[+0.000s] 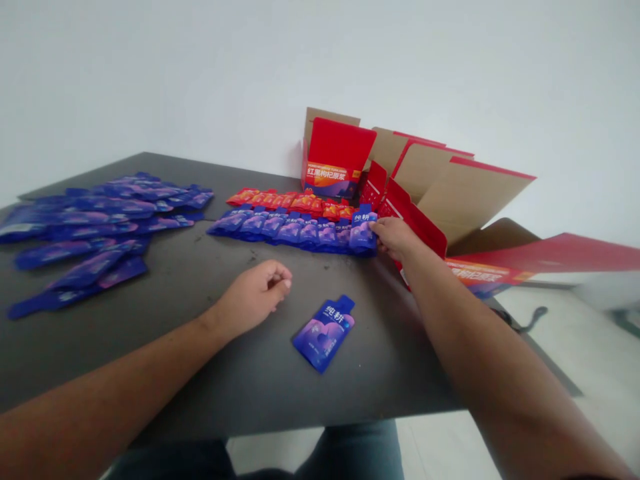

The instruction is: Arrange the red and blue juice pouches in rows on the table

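Observation:
At the right end of a row of blue pouches (290,229), my right hand (396,238) pinches the edge of one blue pouch (363,228), which stands out in front of its neighbours. My left hand (256,293) lies near the middle of the table with its fingers curled in and nothing visible in them. A single blue pouch (325,333) with white lettering and purple print lies flat to the right of my left hand, apart from it. Directly behind the blue row runs a row of red-orange pouches (280,201).
Many blue pouches lie in an overlapping heap (100,212) on the left of the dark table (225,393). Several red cartons with raised flaps stand at the back right, among them a printed box (333,175) and a brown-lined open one (470,200). A white wall (200,73) rises behind.

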A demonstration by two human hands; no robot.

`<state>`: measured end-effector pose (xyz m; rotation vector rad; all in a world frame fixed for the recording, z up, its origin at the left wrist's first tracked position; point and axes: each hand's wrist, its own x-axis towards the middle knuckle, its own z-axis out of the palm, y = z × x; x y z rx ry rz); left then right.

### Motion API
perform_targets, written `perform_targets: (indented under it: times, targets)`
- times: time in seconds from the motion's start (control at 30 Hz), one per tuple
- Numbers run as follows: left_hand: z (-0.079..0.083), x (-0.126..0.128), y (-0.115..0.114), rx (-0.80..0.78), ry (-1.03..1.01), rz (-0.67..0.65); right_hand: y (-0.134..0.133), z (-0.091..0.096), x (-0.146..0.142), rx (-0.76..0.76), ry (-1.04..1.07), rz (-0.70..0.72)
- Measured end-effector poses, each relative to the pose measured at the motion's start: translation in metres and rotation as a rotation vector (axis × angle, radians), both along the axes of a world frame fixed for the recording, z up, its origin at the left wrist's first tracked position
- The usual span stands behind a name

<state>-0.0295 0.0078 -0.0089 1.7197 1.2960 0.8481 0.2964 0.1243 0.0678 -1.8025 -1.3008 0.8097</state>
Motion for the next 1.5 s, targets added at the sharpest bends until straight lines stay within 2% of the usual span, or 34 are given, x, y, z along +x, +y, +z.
perform_targets:
  times: [0.17, 0.33, 0.6, 0.73, 0.83, 0.9, 0.97, 1.03, 1.13, 1.2, 1.3, 1.4, 1.5]
  targets:
    - [0.004, 0.002, 0.003, 0.178, 0.135, -0.094, 0.023, 0.001, -0.01, -0.097, -0.091, 0.004]
    - [0.006, 0.0, 0.004, 0.176, 0.152, -0.11, 0.036, 0.003, -0.025, -0.19, -0.226, 0.038]
    - [0.01, 0.001, 0.001, 0.206, 0.161, -0.147, 0.048, -0.003, -0.033, -0.243, -0.537, 0.078]
    - [0.01, 0.001, 0.001, 0.207, 0.16, -0.142, 0.043, 0.006, -0.033, -0.215, -0.681, 0.117]
    - [0.009, -0.001, 0.0, 0.199, 0.135, -0.179, 0.022, 0.016, -0.032, -0.093, -0.759, 0.151]
    - [0.009, -0.002, -0.002, 0.209, 0.13, -0.27, -0.004, 0.018, -0.031, -0.018, -0.771, 0.189]
    - [0.01, -0.003, -0.007, 0.262, 0.17, -0.396, -0.036, 0.014, -0.028, -0.009, -0.757, 0.278]
    - [0.013, -0.001, -0.011, 0.341, 0.246, -0.511, -0.072, 0.005, -0.025, -0.093, -0.721, 0.427]
    - [0.018, 0.004, -0.017, 0.427, 0.351, -0.617, -0.118, -0.012, -0.02, -0.295, -0.577, 0.602]
    - [0.019, 0.009, -0.019, 0.452, 0.4, -0.649, -0.14, -0.021, -0.02, -0.331, -0.447, 0.599]
    - [0.019, 0.014, -0.021, 0.46, 0.44, -0.656, -0.158, -0.029, -0.026, -0.317, -0.24, 0.525]
    - [0.018, 0.017, -0.024, 0.472, 0.479, -0.634, -0.163, -0.035, -0.039, -0.283, 0.013, 0.428]
    - [0.019, 0.02, -0.028, 0.487, 0.524, -0.621, -0.162, -0.041, -0.051, -0.247, 0.098, 0.379]
